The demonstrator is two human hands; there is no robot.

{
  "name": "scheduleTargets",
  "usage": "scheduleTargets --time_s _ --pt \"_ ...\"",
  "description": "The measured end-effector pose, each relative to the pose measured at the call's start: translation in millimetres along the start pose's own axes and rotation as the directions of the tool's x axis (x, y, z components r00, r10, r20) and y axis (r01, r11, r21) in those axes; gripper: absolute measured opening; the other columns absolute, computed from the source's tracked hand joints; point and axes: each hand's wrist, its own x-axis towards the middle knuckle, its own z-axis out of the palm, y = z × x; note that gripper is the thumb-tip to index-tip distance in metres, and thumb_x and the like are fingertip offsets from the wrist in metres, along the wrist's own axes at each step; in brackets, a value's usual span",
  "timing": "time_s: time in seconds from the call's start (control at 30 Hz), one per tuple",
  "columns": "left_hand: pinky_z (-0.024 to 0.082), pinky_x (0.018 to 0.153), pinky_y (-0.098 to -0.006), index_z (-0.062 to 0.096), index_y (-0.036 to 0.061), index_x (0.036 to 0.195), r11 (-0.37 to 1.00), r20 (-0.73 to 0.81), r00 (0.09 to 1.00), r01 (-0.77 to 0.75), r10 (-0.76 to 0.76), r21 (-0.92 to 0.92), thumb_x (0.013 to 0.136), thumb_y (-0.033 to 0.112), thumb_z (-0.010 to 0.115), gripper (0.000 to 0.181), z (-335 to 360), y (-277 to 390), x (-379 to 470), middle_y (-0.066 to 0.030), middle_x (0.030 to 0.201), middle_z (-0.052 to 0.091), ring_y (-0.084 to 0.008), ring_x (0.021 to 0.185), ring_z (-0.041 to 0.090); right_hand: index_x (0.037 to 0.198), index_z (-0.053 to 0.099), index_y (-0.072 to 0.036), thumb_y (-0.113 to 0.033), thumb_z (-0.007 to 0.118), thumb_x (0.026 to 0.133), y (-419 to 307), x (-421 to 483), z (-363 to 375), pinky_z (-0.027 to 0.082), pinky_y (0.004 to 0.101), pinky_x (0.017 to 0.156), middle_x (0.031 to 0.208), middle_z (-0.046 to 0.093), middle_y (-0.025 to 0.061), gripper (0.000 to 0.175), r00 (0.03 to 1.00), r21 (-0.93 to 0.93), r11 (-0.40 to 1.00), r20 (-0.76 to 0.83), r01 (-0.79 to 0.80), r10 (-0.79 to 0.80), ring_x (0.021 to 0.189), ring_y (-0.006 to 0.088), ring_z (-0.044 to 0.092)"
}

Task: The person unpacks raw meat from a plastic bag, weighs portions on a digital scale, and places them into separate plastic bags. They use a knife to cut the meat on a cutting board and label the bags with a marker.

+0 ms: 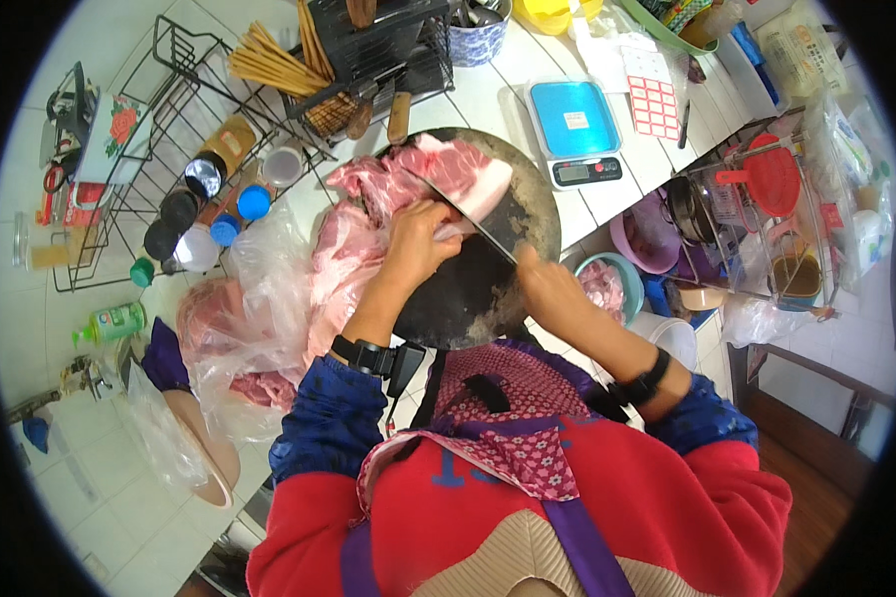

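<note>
A large slab of raw meat (351,254), pink with pale fat, lies over the left part of a round dark chopping board (448,298). My right hand (549,287) is closed round the handle of a knife (478,224), whose blade runs up and left against the meat on the board. Close to the blade, my left hand (422,239) presses on the near side of that meat, its fingers bent. Another knife's wooden handle (399,118) rests at the board's far edge. More raw meat (209,317) lies in clear plastic bags to the left.
A digital kitchen scale (576,119) stands right of the board, beside a sheet of red-edged labels (652,97). A wire rack (187,74) and bottles stand at the left. Below the counter's right edge is a teal bowl (635,287) of meat pieces, near a metal shelf (754,224).
</note>
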Motion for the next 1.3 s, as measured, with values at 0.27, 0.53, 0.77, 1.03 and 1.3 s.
scheduleTargets --time_s 0.27,0.53,0.77,1.03,1.3 --pt "0.051 0.077 -0.0406 0.067 0.0017 0.085 0.997 -0.028 1.0 -0.015 0.013 -0.076 0.065 0.009 0.073 0.022 1.6 1.3 -2.2 -0.0159 0.086 0.066 -0.0343 0.085 0.064 0.096 0.041 0.005 0.002 0.048 0.082 10.3 -1.9 8.2 0.051 0.0537 0.061 0.071 0.063 0.0279 0.016 0.994 0.008 0.997 0.08 -0.082 0.081 0.07 0.0467 0.064" --pt "0.052 0.075 -0.0397 0.067 0.0006 0.091 0.997 -0.058 0.998 0.023 -0.027 -0.07 0.064 0.007 0.074 0.028 -4.6 0.5 -2.2 -0.0156 0.091 0.067 -0.035 0.084 0.065 0.1 0.042 0.009 0.003 0.05 0.081 -2.7 -8.6 -16.1 0.052 0.0524 0.061 0.075 0.063 0.029 0.022 0.987 -0.007 0.996 0.133 -0.087 0.087 0.073 0.0453 0.065" --pt "0.051 0.078 -0.0368 0.065 0.0008 0.091 0.997 -0.002 0.997 0.071 -0.071 -0.007 0.068 0.009 0.071 0.026 -6.0 1.5 -3.0 -0.0135 0.092 0.066 -0.0312 0.085 0.064 0.101 0.041 0.01 0.001 0.05 0.083 -6.5 -4.5 -13.9 0.053 0.0509 0.065 0.079 0.066 0.0276 0.022 0.998 0.021 0.998 0.028 0.057 -0.057 0.077 0.0439 0.067" --pt "0.051 0.076 -0.0392 0.066 0.0018 0.089 0.991 0.085 0.993 0.095 -0.087 -0.093 0.066 0.008 0.071 0.024 -1.9 6.9 -8.4 -0.0147 0.09 0.066 -0.0336 0.085 0.064 0.098 0.042 0.006 -0.001 0.049 0.085 -6.6 -21.0 -15.7 0.053 0.0522 0.065 0.077 0.065 0.0281 0.017 0.998 0.067 0.997 0.051 -0.049 0.046 0.076 0.0464 0.066" --pt "0.05 0.081 -0.0356 0.065 0.0024 0.092 0.993 0.088 0.996 0.037 -0.028 -0.109 0.068 0.007 0.068 0.025 -11.9 2.4 -16.1 -0.0125 0.094 0.066 -0.0294 0.09 0.064 0.093 0.044 0.006 0.003 0.05 0.081 46.3 -72.7 4.2 0.05 0.0535 0.059 0.068 0.062 0.028 0.013 0.998 -0.01 0.998 0.009 -0.066 0.066 0.067 0.0467 0.063"
